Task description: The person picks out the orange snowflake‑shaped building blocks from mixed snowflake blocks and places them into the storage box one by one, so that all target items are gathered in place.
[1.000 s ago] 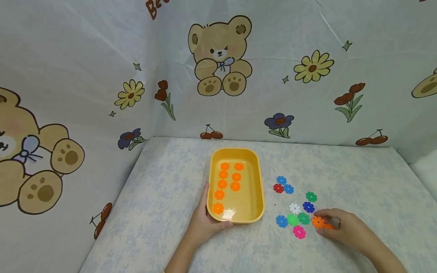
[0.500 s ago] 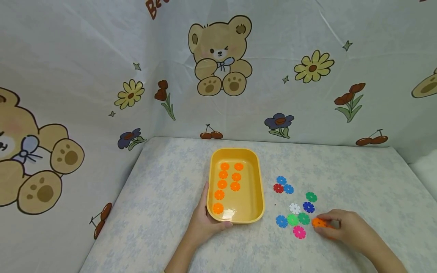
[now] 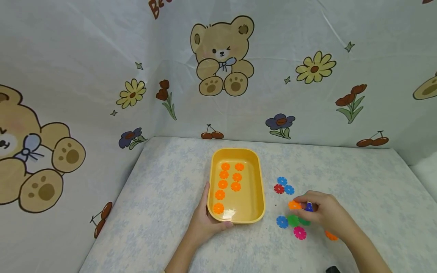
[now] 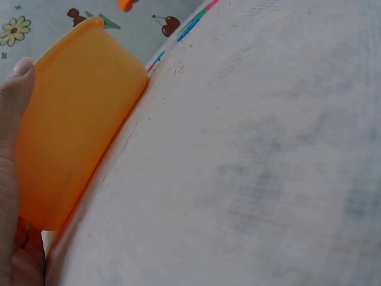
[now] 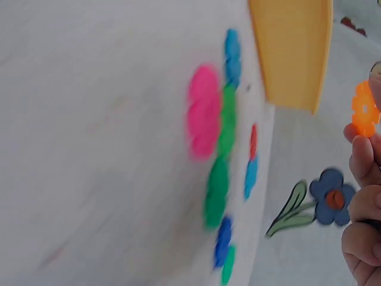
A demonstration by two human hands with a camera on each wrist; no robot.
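My left hand [image 3: 204, 223] grips the near left corner of a yellow plastic tray [image 3: 250, 193], thumb along its front and fingers on its left side. Inside lie several orange notched plastic discs [image 3: 220, 195] in two columns. To the right of the tray, above the table, my right hand [image 3: 327, 212] pinches another orange disc [image 3: 294, 205] between thumb and fingertips; the right wrist view shows the disc [image 5: 363, 113] too. Beneath and around that hand lie a dark blue disc [image 3: 308, 207], green discs [image 3: 293, 220] and a pink disc [image 3: 299, 232]. One orange disc [image 3: 331, 236] rests by the right wrist.
Two blue discs [image 3: 282, 181] and a red disc [image 3: 279, 189] sit right of the tray. Another blue disc [image 3: 282, 222] lies nearer me. A dark object [image 3: 332, 269] shows at the bottom edge. Bear-printed cloth [image 3: 223, 110] hangs behind the table.
My right hand has lifted one orange disc and moved left and away from me, over the loose discs. Another orange disc is uncovered on the table. The left hand stays on the tray.
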